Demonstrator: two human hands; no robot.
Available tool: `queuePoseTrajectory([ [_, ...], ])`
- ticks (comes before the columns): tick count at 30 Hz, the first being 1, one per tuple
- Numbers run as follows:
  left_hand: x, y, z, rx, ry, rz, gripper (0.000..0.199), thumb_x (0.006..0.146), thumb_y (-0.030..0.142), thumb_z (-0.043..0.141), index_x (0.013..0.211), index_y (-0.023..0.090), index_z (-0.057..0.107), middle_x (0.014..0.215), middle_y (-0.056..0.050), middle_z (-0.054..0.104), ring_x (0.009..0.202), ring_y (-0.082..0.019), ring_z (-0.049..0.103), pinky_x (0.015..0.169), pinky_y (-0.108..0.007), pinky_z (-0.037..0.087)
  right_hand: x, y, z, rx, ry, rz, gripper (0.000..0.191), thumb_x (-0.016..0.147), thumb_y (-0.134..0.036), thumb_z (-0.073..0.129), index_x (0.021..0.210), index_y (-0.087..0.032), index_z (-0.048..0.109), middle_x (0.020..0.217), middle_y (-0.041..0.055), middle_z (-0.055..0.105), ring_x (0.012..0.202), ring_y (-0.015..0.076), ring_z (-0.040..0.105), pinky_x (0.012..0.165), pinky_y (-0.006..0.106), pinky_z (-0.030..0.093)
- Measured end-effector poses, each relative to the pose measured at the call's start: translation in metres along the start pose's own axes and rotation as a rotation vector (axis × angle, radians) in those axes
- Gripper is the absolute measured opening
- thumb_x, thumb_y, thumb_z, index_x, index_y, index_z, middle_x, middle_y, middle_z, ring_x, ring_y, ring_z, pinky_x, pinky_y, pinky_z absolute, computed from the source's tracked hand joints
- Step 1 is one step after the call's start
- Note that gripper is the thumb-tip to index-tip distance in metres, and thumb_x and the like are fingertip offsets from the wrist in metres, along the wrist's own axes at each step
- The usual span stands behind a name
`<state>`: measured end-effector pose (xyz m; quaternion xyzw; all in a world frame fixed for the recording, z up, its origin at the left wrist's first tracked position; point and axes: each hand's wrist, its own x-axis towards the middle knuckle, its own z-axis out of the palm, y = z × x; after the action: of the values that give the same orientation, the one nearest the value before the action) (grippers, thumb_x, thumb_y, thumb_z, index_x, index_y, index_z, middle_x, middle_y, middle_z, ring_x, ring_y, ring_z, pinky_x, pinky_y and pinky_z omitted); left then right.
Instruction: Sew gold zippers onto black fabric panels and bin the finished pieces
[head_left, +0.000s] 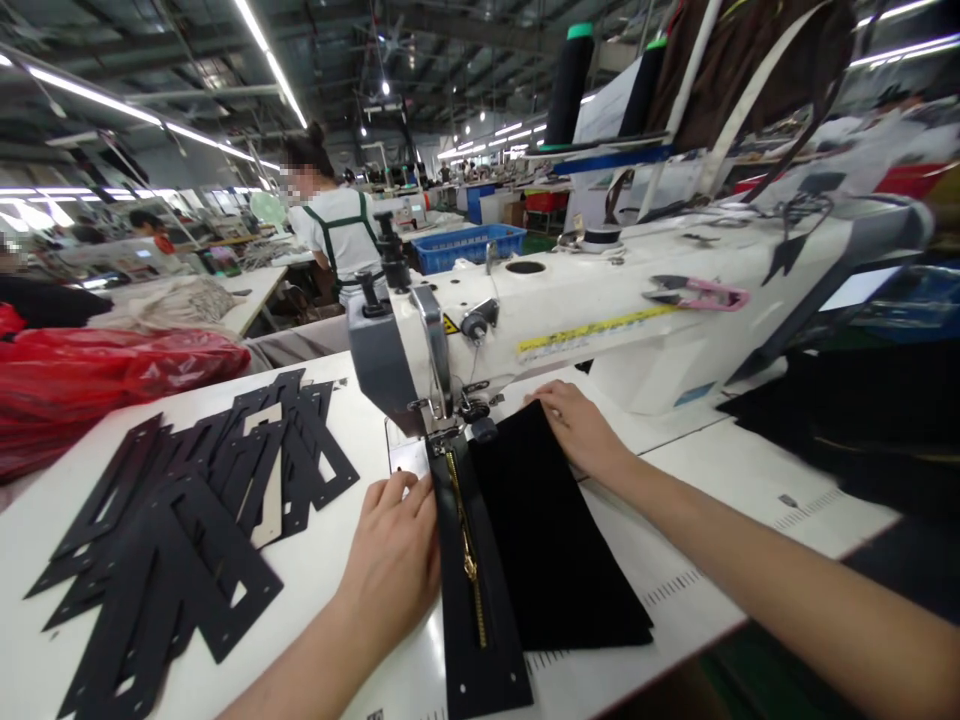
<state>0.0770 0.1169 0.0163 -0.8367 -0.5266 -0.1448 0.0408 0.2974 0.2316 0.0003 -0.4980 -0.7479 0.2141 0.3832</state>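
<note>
1. The black strip (496,600), fitted with a brass zipper (469,560), extended from beneath the sewing machine's (600,305) needle area toward the wearer.
2. Left hand (397,550): against the strip's left edge, before the machine, fingers close together; whether it gripped, cannot tell.
3. Right hand (581,430): held the black fabric (555,540) by its upper corner, below the machine's arm.
4. Slotted black pieces (195,540) lay overlapped on the surface (330,620), left of the machine.

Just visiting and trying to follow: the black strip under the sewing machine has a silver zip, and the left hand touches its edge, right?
No: the head view shows a gold zip, not silver. The left hand does touch the edge of the black strip.
</note>
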Motion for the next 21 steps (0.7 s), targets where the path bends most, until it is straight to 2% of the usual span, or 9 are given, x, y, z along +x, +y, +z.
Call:
queuePoseTrajectory([
  [2, -0.001, 0.000, 0.001, -0.025, -0.002, -0.006, 0.023, 0.071, 0.007, 0.046, 0.087, 0.015, 0.059, 0.098, -0.010, 0.062, 0.090, -0.029, 0.049, 0.076, -0.044, 0.040, 0.000, 0.001, -0.005, -0.038, -0.017, 0.022, 0.049, 0.092, -0.037, 0.020, 0.057, -0.022, 0.050, 0.061, 0.0042, 0.057, 0.064, 0.0188, 0.055, 0.065, 0.030, 0.042],
  [4, -0.001, 0.000, 0.001, -0.039, -0.016, -0.012, 0.021, 0.072, 0.008, 0.045, 0.086, 0.015, 0.060, 0.096, -0.010, 0.062, 0.089, -0.029, 0.048, 0.075, -0.044, 0.040, 0.000, 0.002, -0.005, -0.084, -0.066, 0.027, 0.055, 0.094, -0.039, 0.016, 0.054, -0.022, 0.050, 0.052, 0.0024, 0.054, 0.052, 0.0169, 0.053, 0.054, 0.028, 0.040],
  [8, 0.000, 0.000, 0.001, -0.021, -0.027, 0.007, 0.019, 0.074, 0.010, 0.045, 0.085, 0.014, 0.060, 0.095, -0.012, 0.062, 0.088, -0.029, 0.049, 0.076, -0.046, 0.039, 0.003, 0.009, 0.006, -0.233, -0.110, -0.037, 0.024, 0.085, -0.035, 0.047, 0.069, -0.021, 0.057, 0.065, 0.0027, 0.062, 0.061, 0.0198, 0.057, 0.057, 0.029, 0.039],
  [10, 0.001, 0.000, 0.001, -0.014, -0.005, 0.013, 0.020, 0.074, 0.011, 0.045, 0.087, 0.014, 0.060, 0.097, -0.012, 0.062, 0.088, -0.028, 0.050, 0.076, -0.046, 0.039, 0.004, 0.011, 0.009, -0.317, -0.098, -0.067, 0.013, 0.083, -0.030, 0.052, 0.076, -0.021, 0.058, 0.066, 0.0039, 0.062, 0.063, 0.0223, 0.056, 0.059, 0.031, 0.038],
  [12, 0.000, 0.000, 0.002, -0.025, 0.028, 0.008, 0.022, 0.074, 0.011, 0.045, 0.090, 0.015, 0.060, 0.101, -0.012, 0.061, 0.089, -0.028, 0.051, 0.077, -0.046, 0.040, 0.003, 0.008, 0.008, -0.394, -0.071, -0.103, 0.010, 0.082, -0.026, 0.053, 0.078, -0.019, 0.058, 0.066, 0.0068, 0.061, 0.064, 0.0253, 0.055, 0.061, 0.035, 0.038],
  [14, 0.000, 0.000, 0.003, -0.043, 0.059, -0.002, 0.023, 0.074, 0.012, 0.045, 0.092, 0.016, 0.060, 0.104, -0.012, 0.061, 0.090, -0.028, 0.051, 0.078, -0.046, 0.041, -0.002, -0.003, 0.005, -0.451, -0.029, -0.151, 0.010, 0.082, -0.023, 0.051, 0.079, -0.017, 0.058, 0.076, 0.0120, 0.062, 0.074, 0.0290, 0.055, 0.067, 0.040, 0.038],
  [16, -0.001, -0.001, 0.005, -0.061, 0.085, -0.026, 0.022, 0.075, 0.013, 0.045, 0.092, 0.016, 0.058, 0.105, -0.011, 0.061, 0.092, -0.028, 0.052, 0.079, -0.047, 0.041, -0.010, -0.019, 0.004, -0.458, -0.012, -0.260, 0.014, 0.084, -0.021, 0.047, 0.080, -0.016, 0.059, 0.085, 0.0146, 0.062, 0.084, 0.0297, 0.054, 0.075, 0.043, 0.039],
  [18, -0.003, -0.003, 0.008, -0.075, 0.126, -0.055, 0.023, 0.076, 0.015, 0.046, 0.097, 0.014, 0.055, 0.105, -0.013, 0.060, 0.094, -0.028, 0.052, 0.081, -0.047, 0.043, -0.021, -0.033, 0.010, -0.381, -0.049, -0.452, 0.021, 0.088, -0.020, 0.042, 0.084, -0.016, 0.062, 0.089, 0.0131, 0.063, 0.089, 0.0269, 0.055, 0.083, 0.043, 0.041],
  [21, -0.007, -0.007, 0.014, -0.054, 0.195, -0.052, 0.040, 0.075, 0.015, 0.045, 0.115, 0.008, 0.046, 0.116, -0.019, 0.054, 0.107, -0.030, 0.049, 0.088, -0.049, 0.042, -0.035, -0.043, 0.027, -0.217, -0.161, -0.641, 0.028, 0.091, -0.020, 0.038, 0.106, -0.010, 0.060, 0.108, 0.0145, 0.062, 0.105, 0.0245, 0.053, 0.094, 0.040, 0.042],
])
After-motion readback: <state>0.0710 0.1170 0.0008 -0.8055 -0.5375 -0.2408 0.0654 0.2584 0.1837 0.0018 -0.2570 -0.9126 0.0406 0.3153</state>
